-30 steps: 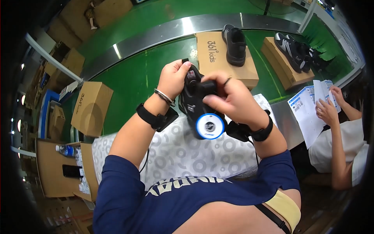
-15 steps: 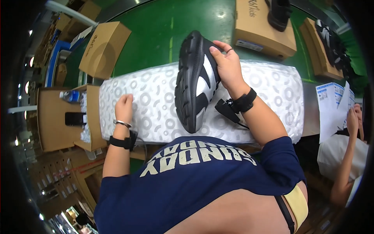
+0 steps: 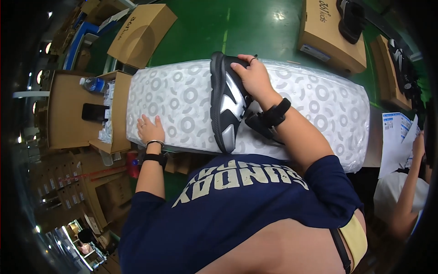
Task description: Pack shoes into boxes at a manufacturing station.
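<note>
My right hand (image 3: 254, 78) grips a black sneaker (image 3: 232, 102) with silver side panels by its opening, thumb on the near side. The shoe stands lengthwise on its edge over the wrapped stack of patterned paper (image 3: 187, 98), its black sole facing left. Flat on the left front of that stack lies my left hand (image 3: 151, 129), fingers spread and holding nothing. Black straps circle both wrists, and a small black device (image 3: 262, 123) hangs at the right one. The shoe's inside is hidden from me.
At left, an open carton (image 3: 68, 112) holds a water bottle (image 3: 92, 84), a phone (image 3: 95, 112) and small white packets (image 3: 106, 112). Shoeboxes (image 3: 141, 34) (image 3: 331, 36) stand on the green table (image 3: 196, 27). Far right, another person's hands (image 3: 419, 145) hold printed sheets (image 3: 396, 141).
My left hand has opened from a loose fist and flattened onto the paper. The sneaker, still in my right hand, has turned so less of its sole shows. The whole view has shifted.
</note>
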The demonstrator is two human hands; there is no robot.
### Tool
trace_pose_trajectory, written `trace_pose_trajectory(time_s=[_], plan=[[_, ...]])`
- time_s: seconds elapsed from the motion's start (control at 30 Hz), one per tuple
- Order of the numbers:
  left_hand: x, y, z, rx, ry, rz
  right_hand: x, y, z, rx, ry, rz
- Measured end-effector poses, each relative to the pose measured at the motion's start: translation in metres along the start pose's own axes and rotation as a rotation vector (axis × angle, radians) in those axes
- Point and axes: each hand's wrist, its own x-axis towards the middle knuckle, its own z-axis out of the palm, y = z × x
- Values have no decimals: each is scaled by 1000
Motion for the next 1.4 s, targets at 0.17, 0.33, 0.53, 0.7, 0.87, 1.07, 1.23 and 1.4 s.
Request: trace_pose_trajectory(time_s=[0.17,0.33,0.53,0.7,0.87,1.07,1.23,1.4], plan=[[-1,8,-13,-60,-13,120,-7,-6,-6,-155,35,-47],[17,11,-67,-470,221,424,-23,-31,-18,-656,277,-276],[-92,165,-226,-247,-235,1368,-33,-112,-35,305,-326,-124],[-81,184,-225,-645,-74,1667,-56,-66,-127,633,-122,67],[-47,258,-177,279,-203,1560,-83,16,-131,675,84,397],[-114,330,-137,546,-467,1711,2,-17,-195,-20,492,-174],[-162,335,-123,506,-361,1587,91,-59,-284,-651,989,-204],[-164,337,-127,501,-394,1622,128,-44,-330,-508,519,-372]])
